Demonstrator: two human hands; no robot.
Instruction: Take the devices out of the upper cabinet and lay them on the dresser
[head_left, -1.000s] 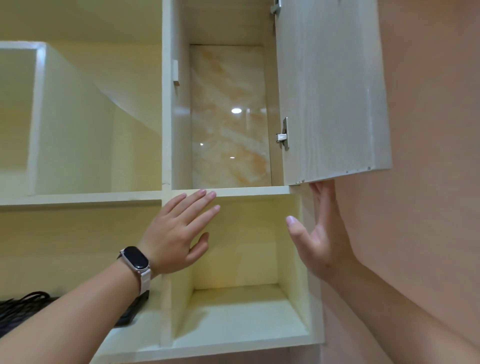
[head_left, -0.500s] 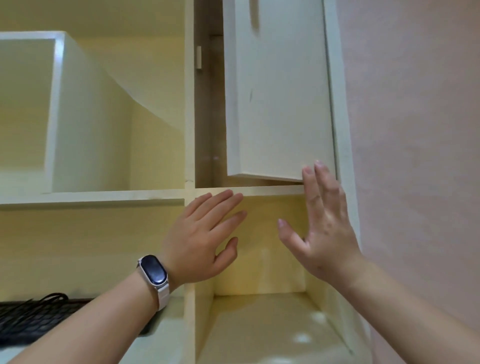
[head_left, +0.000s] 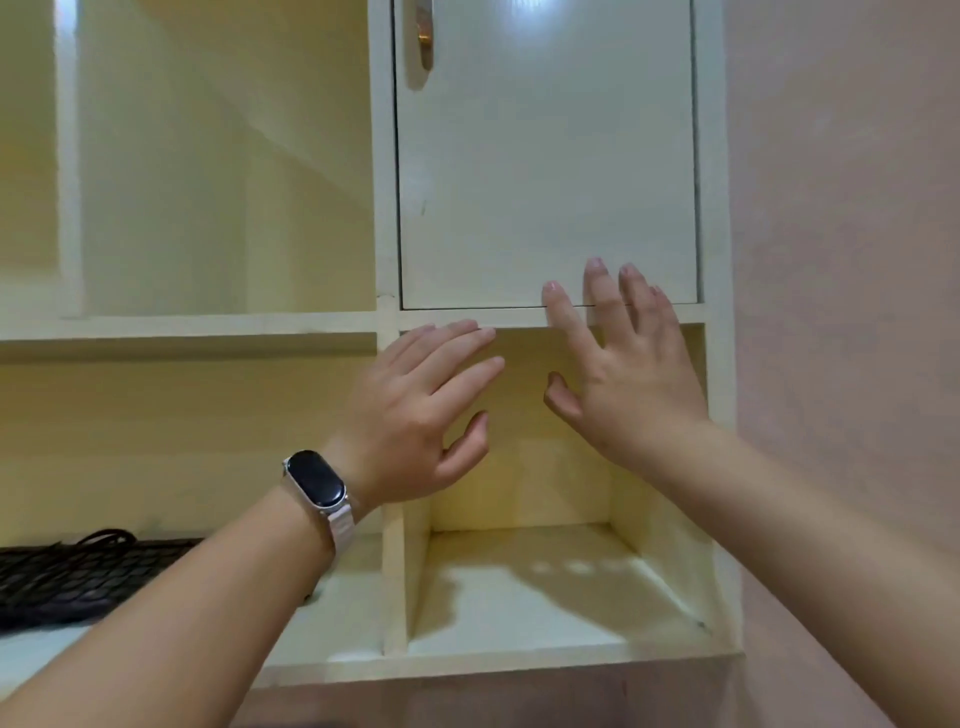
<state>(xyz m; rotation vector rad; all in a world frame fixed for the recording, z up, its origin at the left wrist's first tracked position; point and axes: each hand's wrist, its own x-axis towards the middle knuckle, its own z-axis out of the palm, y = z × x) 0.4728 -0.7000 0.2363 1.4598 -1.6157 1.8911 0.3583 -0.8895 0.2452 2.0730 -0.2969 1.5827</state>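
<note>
Fingers (head_left: 597, 291) of right hand (head_left: 623, 384) overlap closed cabinet door (head_left: 545, 171); keyboard (head_left: 67, 577) lower left.

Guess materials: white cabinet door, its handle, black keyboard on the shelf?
White cabinet door: probably glossy laminated or painted board; a lamp glare reflects on it. Curved handle: looks like brass-toned metal, shiny. Black keyboard: likely matte plastic.

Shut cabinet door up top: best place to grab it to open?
The handle near the cabinet door top-left edge. Come from the front and hook fingers behind the upright bar; the door sits flush in its frame, so its edges look hard to grip. The right hand is nearest, fingertips at the bottom edge.
</note>
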